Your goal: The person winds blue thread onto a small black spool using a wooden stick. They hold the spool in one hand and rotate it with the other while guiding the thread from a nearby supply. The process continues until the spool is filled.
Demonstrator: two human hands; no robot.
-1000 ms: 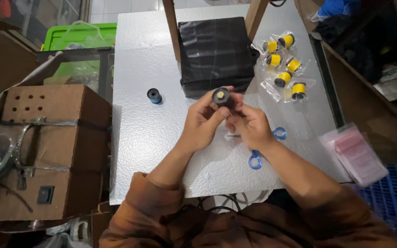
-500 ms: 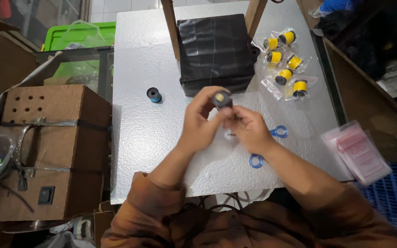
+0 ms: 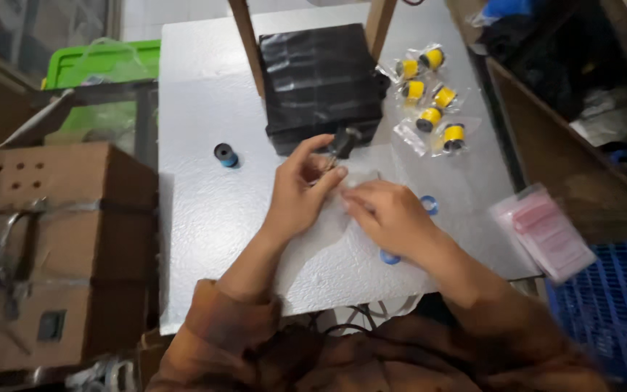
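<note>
your left hand (image 3: 300, 190) pinches a small black spool (image 3: 343, 140) at the fingertips, held just above the table (image 3: 205, 218), right in front of the black wrapped box (image 3: 321, 72). the spool sits at the top of that hand, past the thumb and index finger. your right hand (image 3: 388, 213) lies flat, fingers together, pressing on what looks like a clear little bag (image 3: 361, 179) just below the spool; blur hides whether it grips anything. blue scissors (image 3: 409, 231) lie under the right hand, handles showing. a blue spool (image 3: 225, 154) stands well apart to the left. bagged yellow spools (image 3: 427, 94) lie to the upper right.
</note>
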